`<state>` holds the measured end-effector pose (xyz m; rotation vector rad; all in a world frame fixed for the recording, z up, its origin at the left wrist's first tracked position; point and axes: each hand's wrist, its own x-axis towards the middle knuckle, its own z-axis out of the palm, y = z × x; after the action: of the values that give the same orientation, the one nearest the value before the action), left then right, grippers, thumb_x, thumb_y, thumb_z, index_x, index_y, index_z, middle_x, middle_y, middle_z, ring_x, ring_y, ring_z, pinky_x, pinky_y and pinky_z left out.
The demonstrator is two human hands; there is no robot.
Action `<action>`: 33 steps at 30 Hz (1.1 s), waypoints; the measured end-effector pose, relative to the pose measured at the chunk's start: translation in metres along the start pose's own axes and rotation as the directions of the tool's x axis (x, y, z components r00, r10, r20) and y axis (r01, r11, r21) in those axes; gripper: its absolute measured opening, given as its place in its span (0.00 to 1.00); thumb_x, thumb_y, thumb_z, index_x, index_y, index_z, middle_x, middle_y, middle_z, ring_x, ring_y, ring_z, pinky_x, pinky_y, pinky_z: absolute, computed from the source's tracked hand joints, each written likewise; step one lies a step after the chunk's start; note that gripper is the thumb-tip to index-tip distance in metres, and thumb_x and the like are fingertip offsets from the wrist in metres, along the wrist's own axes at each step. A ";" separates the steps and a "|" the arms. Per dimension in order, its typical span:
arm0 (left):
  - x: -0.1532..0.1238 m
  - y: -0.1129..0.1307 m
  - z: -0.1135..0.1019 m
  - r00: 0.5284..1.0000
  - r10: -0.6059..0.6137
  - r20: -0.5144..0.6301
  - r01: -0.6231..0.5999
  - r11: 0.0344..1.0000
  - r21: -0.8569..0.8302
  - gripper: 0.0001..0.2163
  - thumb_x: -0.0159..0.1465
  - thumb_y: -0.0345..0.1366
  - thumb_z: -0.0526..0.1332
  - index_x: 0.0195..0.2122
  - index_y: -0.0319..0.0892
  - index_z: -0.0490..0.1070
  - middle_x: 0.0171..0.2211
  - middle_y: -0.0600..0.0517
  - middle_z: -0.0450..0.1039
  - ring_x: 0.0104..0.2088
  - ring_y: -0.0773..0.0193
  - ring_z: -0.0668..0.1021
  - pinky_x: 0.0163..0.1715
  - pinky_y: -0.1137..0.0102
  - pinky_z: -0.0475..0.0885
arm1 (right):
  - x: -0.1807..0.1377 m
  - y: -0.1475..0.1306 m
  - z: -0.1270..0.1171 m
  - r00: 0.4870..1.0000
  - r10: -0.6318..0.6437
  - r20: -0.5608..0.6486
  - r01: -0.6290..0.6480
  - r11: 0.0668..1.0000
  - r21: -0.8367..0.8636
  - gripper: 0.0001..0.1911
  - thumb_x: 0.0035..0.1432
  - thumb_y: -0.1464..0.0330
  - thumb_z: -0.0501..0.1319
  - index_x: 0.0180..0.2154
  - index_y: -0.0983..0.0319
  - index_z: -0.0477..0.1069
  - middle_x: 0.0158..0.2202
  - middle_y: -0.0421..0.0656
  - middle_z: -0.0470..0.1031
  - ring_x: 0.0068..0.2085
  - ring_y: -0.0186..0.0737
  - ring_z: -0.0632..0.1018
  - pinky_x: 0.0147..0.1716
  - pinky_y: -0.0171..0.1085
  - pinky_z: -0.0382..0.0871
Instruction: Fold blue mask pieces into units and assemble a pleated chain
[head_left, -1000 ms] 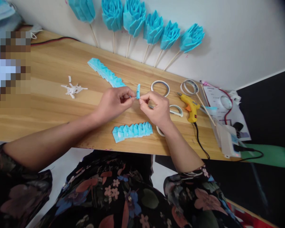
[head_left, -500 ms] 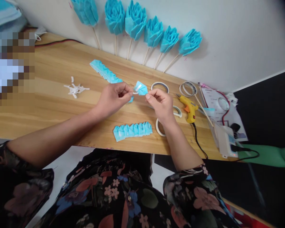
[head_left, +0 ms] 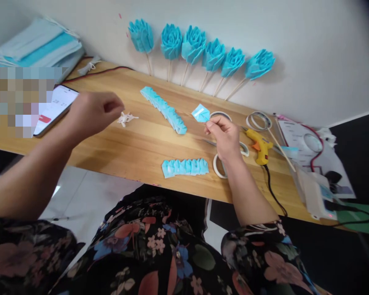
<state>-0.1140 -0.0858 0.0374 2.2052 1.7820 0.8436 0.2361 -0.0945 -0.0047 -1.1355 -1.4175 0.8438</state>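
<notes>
My right hand (head_left: 224, 135) pinches the lower corner of a small folded blue fabric piece (head_left: 201, 113) with a white strip across its face. My left hand (head_left: 94, 112) hovers beside a small heap of white paper strips (head_left: 127, 118), its fingers curled together and slightly blurred; what they hold, if anything, I cannot make out. Between the hands lies a long slanting row of overlapping folded blue pieces (head_left: 164, 110). Nearer the front edge is a shorter row of folded blue pieces (head_left: 185, 167).
Several blue fabric roses (head_left: 193, 45) on sticks lean against the wall. Scissors (head_left: 219, 166) lie beneath my right wrist. Farther right are tape rolls (head_left: 258, 121), a yellow glue gun (head_left: 260, 145) and a power strip (head_left: 316, 200). A phone (head_left: 57, 108) and stacked face masks (head_left: 38, 43) are left.
My left hand has left the blue piece, where a thin white strip was at its fingers, and moved left to the heap. My right hand keeps the piece. The view has turned left.
</notes>
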 end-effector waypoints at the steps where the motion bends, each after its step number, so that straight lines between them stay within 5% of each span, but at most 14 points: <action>1: -0.005 -0.011 0.001 0.997 -0.023 0.080 0.016 0.996 0.083 0.08 0.60 0.36 0.61 0.34 0.41 0.79 0.25 0.56 0.73 0.26 0.69 0.68 0.29 0.71 0.59 | -0.001 0.000 0.001 1.000 0.004 0.006 -0.004 1.000 -0.007 0.09 0.55 0.62 0.67 0.26 0.59 0.73 0.23 0.35 0.72 0.26 0.30 0.71 0.29 0.34 0.67; 7: -0.007 -0.036 0.008 0.996 -0.044 0.080 0.043 0.999 0.017 0.07 0.60 0.37 0.60 0.33 0.49 0.79 0.29 0.59 0.78 0.28 0.67 0.70 0.31 0.69 0.60 | -0.004 0.000 0.004 0.999 0.027 0.037 -0.027 1.000 -0.008 0.07 0.54 0.63 0.67 0.27 0.58 0.74 0.23 0.35 0.72 0.25 0.30 0.71 0.27 0.34 0.66; 11: 0.001 -0.019 0.013 1.000 -0.020 0.024 0.021 0.999 -0.046 0.12 0.62 0.41 0.62 0.23 0.44 0.70 0.21 0.58 0.68 0.26 0.68 0.65 0.27 0.70 0.56 | -0.004 -0.001 0.003 0.996 0.050 0.073 -0.047 0.998 -0.032 0.09 0.55 0.62 0.67 0.27 0.58 0.74 0.23 0.35 0.73 0.25 0.30 0.71 0.27 0.34 0.65; 14: 0.006 -0.001 0.015 0.999 0.014 -0.039 -0.019 0.991 -0.133 0.09 0.61 0.40 0.64 0.25 0.44 0.72 0.23 0.57 0.69 0.27 0.70 0.67 0.28 0.72 0.59 | -0.004 -0.002 0.002 0.990 0.060 0.125 -0.054 0.997 -0.047 0.10 0.56 0.61 0.67 0.27 0.59 0.74 0.23 0.35 0.74 0.26 0.31 0.71 0.29 0.34 0.66; 16: 0.004 0.005 0.009 0.999 0.033 -0.010 -0.035 0.984 -0.172 0.04 0.59 0.37 0.65 0.31 0.44 0.76 0.25 0.57 0.72 0.27 0.70 0.69 0.28 0.72 0.60 | -0.004 -0.002 0.001 0.988 0.069 0.135 -0.063 0.997 -0.049 0.10 0.56 0.60 0.67 0.27 0.59 0.75 0.23 0.35 0.74 0.26 0.31 0.72 0.30 0.35 0.67; 18: -0.003 0.002 -0.004 0.990 0.016 0.140 0.017 0.974 -0.226 0.05 0.61 0.38 0.65 0.32 0.42 0.77 0.23 0.57 0.74 0.25 0.71 0.69 0.25 0.74 0.60 | -0.004 -0.002 0.000 0.990 0.078 0.115 -0.075 0.997 -0.033 0.10 0.56 0.60 0.67 0.28 0.58 0.75 0.23 0.35 0.74 0.26 0.31 0.72 0.30 0.34 0.67; 19: -0.008 -0.004 -0.011 0.952 0.033 0.303 0.057 0.957 -0.285 0.10 0.63 0.42 0.65 0.30 0.42 0.77 0.21 0.56 0.74 0.23 0.72 0.70 0.23 0.75 0.61 | -0.004 -0.002 0.000 0.992 0.079 0.102 -0.078 0.997 -0.020 0.09 0.56 0.61 0.67 0.28 0.58 0.75 0.23 0.35 0.74 0.26 0.31 0.72 0.29 0.34 0.67; 21: -0.020 -0.021 -0.024 0.765 0.090 0.637 0.186 0.917 -0.352 0.17 0.65 0.52 0.64 0.31 0.42 0.79 0.22 0.53 0.77 0.22 0.69 0.74 0.22 0.74 0.67 | -0.004 -0.003 0.000 0.992 0.075 0.099 -0.076 0.997 -0.001 0.09 0.56 0.61 0.67 0.28 0.59 0.75 0.23 0.35 0.74 0.25 0.30 0.72 0.29 0.34 0.67; 22: -0.025 -0.030 -0.027 0.669 0.091 0.737 0.244 0.910 -0.334 0.19 0.64 0.55 0.65 0.33 0.42 0.80 0.24 0.52 0.79 0.24 0.66 0.77 0.24 0.73 0.71 | -0.004 -0.004 0.001 0.991 0.072 0.109 -0.072 0.997 0.000 0.09 0.56 0.61 0.67 0.27 0.59 0.74 0.23 0.35 0.74 0.25 0.30 0.72 0.29 0.34 0.67; 24: -0.030 -0.045 -0.023 0.588 0.074 0.806 0.329 0.888 -0.322 0.21 0.64 0.59 0.65 0.35 0.43 0.81 0.29 0.49 0.82 0.27 0.64 0.80 0.27 0.70 0.76 | -0.005 -0.006 0.002 0.989 0.069 0.132 -0.068 0.998 -0.012 0.10 0.56 0.62 0.66 0.27 0.59 0.74 0.22 0.35 0.74 0.25 0.30 0.72 0.29 0.34 0.67; 25: -0.029 -0.049 -0.017 0.620 0.058 0.782 0.354 0.869 -0.345 0.22 0.64 0.59 0.65 0.34 0.43 0.81 0.29 0.48 0.82 0.27 0.64 0.80 0.27 0.69 0.76 | -0.006 -0.006 0.003 0.988 0.073 0.138 -0.070 0.997 -0.023 0.10 0.56 0.62 0.67 0.27 0.59 0.74 0.22 0.35 0.74 0.25 0.30 0.72 0.29 0.34 0.67; 28: -0.013 -0.045 0.007 0.836 -0.045 0.547 0.387 0.756 -0.528 0.20 0.61 0.57 0.69 0.31 0.43 0.80 0.30 0.47 0.83 0.29 0.64 0.79 0.31 0.67 0.77 | -0.006 -0.006 0.004 0.989 0.098 0.115 -0.094 0.995 -0.037 0.09 0.55 0.62 0.67 0.27 0.59 0.74 0.22 0.35 0.74 0.25 0.30 0.72 0.29 0.34 0.67; 30: 0.005 -0.036 0.020 0.902 -0.132 0.410 0.401 0.606 -0.687 0.18 0.60 0.55 0.70 0.29 0.45 0.78 0.29 0.49 0.82 0.32 0.64 0.79 0.34 0.65 0.77 | -0.005 -0.005 0.003 0.990 0.107 0.095 -0.105 0.994 -0.029 0.09 0.55 0.62 0.67 0.27 0.59 0.75 0.22 0.35 0.74 0.25 0.30 0.72 0.28 0.34 0.67; 33: 0.028 -0.028 0.030 0.952 -0.184 0.246 0.307 0.544 -0.781 0.16 0.62 0.51 0.68 0.28 0.44 0.74 0.29 0.52 0.79 0.32 0.66 0.76 0.39 0.63 0.76 | -0.005 -0.004 0.001 0.990 0.106 0.090 -0.104 0.994 -0.025 0.08 0.55 0.62 0.67 0.28 0.59 0.75 0.22 0.35 0.75 0.25 0.30 0.72 0.28 0.34 0.67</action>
<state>-0.1185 -0.0456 0.0085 1.3149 1.1940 1.1126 0.2346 -0.1000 -0.0023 -1.2085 -1.4535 0.9676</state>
